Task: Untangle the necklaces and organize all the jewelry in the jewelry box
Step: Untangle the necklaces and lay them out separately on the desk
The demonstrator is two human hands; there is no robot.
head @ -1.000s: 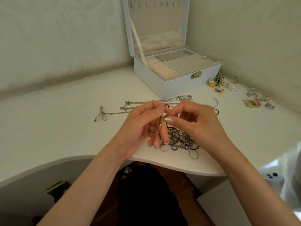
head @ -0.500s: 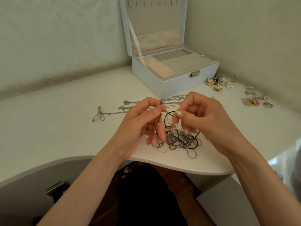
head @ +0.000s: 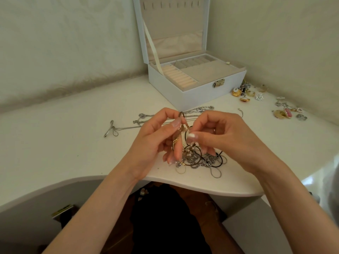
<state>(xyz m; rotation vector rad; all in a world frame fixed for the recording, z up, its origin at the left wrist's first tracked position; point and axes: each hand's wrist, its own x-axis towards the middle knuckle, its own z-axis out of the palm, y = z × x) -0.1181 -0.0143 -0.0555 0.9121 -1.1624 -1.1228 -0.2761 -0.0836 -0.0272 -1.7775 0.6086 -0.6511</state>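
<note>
— Where is the knot?

— The tangle of necklaces (head: 197, 159) lies on the counter (head: 73, 134) near its front edge, with its top lifted between both hands. Dark cord, gold chain and silver links are wound together.

— Who holds what?

— The left hand (head: 154, 142) pinches a dark loop (head: 181, 114) at the top between thumb and forefinger, probably so the bundle hangs and the strands fall apart. The right hand (head: 227, 140) pinches a strand just beside it. I can't make out which one.

— And around them?

— Beyond the hands, silver chains (head: 145, 119) lie stretched out on the counter, likely already freed. The jewelry box (head: 194, 96) stands open farther back within reach, and its compartments look bare. Loose earrings and brooches (head: 286, 112) are scattered to its right, unsorted.
</note>
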